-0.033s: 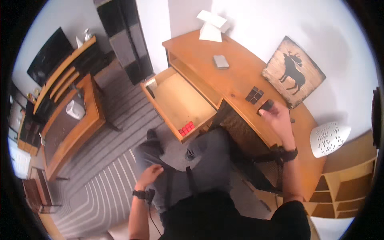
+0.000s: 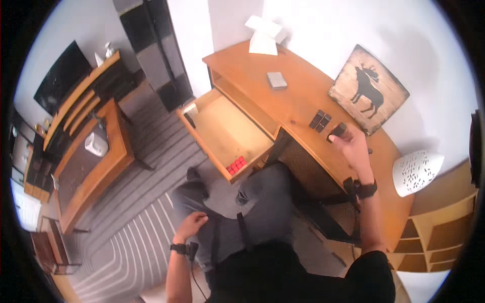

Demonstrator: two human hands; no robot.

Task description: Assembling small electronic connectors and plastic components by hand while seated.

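Observation:
My right hand (image 2: 353, 149) is over the wooden desk at the right, its fingers closed on a small dark block (image 2: 340, 129). Just left of it, several similar dark blocks (image 2: 320, 121) lie side by side on the desktop. Another small dark piece (image 2: 370, 151) shows partly behind my hand. My left hand (image 2: 190, 225) hangs low by my thigh, fingers curled, with nothing visible in them. Several red blocks (image 2: 236, 165) sit together in the near corner of the pulled-out drawer (image 2: 222, 123).
A grey rectangular object (image 2: 276, 80) and a white stand (image 2: 263, 43) are on the desk (image 2: 298, 101). A moose picture (image 2: 369, 91) leans on the wall. Right of my arm stands a white perforated lampshade (image 2: 417, 172). A mesh-backed chair (image 2: 308, 177) is against the desk's front.
The whole view has shifted slightly. My right hand keeps hold of the dark block in about the same place over the desk.

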